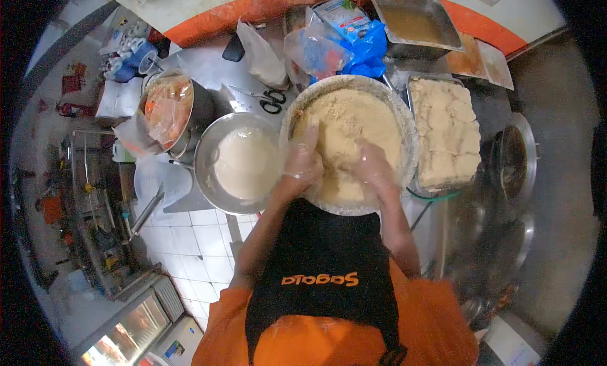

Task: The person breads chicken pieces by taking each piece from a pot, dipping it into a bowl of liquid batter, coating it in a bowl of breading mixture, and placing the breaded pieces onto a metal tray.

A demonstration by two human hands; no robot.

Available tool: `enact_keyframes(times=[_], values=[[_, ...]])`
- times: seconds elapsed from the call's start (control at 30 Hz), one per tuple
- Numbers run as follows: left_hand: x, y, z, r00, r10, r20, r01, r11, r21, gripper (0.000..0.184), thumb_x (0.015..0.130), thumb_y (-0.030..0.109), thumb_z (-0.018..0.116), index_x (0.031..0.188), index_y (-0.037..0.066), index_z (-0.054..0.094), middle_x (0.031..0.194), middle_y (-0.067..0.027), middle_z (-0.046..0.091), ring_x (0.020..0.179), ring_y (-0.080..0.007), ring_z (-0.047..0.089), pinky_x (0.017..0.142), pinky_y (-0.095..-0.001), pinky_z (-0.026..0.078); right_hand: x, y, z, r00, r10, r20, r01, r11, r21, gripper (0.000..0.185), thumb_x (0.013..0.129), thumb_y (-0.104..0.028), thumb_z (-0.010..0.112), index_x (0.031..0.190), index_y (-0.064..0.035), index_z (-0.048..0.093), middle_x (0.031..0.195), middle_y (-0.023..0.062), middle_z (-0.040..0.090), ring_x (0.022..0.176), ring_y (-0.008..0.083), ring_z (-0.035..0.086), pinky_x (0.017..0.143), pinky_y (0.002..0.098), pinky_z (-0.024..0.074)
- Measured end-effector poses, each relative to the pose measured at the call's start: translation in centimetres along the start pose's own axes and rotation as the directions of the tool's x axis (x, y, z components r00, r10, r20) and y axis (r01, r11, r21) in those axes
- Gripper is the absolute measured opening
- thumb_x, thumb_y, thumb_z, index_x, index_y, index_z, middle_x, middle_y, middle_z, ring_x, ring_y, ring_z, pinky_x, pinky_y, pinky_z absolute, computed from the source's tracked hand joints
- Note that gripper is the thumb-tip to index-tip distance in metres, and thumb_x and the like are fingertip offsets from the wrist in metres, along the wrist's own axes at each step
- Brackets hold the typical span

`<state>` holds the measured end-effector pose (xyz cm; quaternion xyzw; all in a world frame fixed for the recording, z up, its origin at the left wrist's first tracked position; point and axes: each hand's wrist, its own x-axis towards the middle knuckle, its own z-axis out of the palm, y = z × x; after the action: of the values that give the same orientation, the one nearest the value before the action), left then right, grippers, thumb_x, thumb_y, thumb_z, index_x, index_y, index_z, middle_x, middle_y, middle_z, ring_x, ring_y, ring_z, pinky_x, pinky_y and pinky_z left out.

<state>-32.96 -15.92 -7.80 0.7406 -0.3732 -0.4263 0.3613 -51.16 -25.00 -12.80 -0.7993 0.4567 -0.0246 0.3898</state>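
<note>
A wide round basin [346, 210] holds pale yellow crumbs or flour. Over its left side is my left hand [305, 161], in a clear glove, its fingers blurred near the crumbs. My right hand [370, 164], also gloved, reaches into the basin's right part, with its fingertips at the crumbs; whether it grips anything is too blurred to tell. Left of the basin stands a steel bowl of white batter [245, 162]. A tray of crumb-coated pieces [446, 133] lies right of the basin.
Scissors [272, 101], plastic bags [262, 56] and a steel pan of liquid [414, 26] lie behind. A bag-lined pot [169, 110] and a clear jug [163, 179] stand left. Round pans [512, 157] are at the right.
</note>
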Motion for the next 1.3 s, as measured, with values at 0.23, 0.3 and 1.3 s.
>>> enact_keyframes(times=[0.23,0.3,1.3], values=[[4.5,-10.9,7.8,0.686,0.725,0.052,-0.403,0.319,0.858,0.034,0.094,0.020,0.046,0.110,-0.003,0.067,0.108,-0.0265,0.066,0.108,-0.0360,0.063,0.102,-0.0458,0.047,1.8,-2.1,-1.5,0.952,0.270,0.145,-0.264,0.963,-0.062,0.059,0.074,-0.016,0.072,0.126,0.0081,0.056,0.115,0.0314,0.063,0.111,0.0433,0.060,0.096,0.0444,0.0483],[2.9,-8.2,5.8,0.758,0.620,0.203,-0.447,0.268,0.853,0.032,0.093,0.018,0.046,0.103,-0.001,0.069,0.111,-0.0268,0.065,0.112,-0.0369,0.062,0.106,-0.0473,0.043,1.5,-2.7,-2.0,0.967,0.226,0.117,-0.236,0.968,0.086,0.058,0.076,-0.013,0.068,0.127,0.0099,0.054,0.117,0.0321,0.062,0.113,0.0447,0.059,0.097,0.0453,0.0479],[-11.2,-2.6,-6.6,0.956,0.291,-0.046,-0.238,0.857,0.458,0.058,0.096,0.024,0.052,0.149,0.005,0.037,0.120,-0.0296,0.059,0.102,-0.0490,0.059,0.086,-0.0509,0.046,4.5,5.7,-8.1,0.967,-0.084,-0.241,0.220,0.755,0.618,0.070,0.091,-0.041,0.065,0.147,-0.0067,0.040,0.151,0.0170,0.041,0.137,0.0348,0.040,0.112,0.0424,0.0335]])
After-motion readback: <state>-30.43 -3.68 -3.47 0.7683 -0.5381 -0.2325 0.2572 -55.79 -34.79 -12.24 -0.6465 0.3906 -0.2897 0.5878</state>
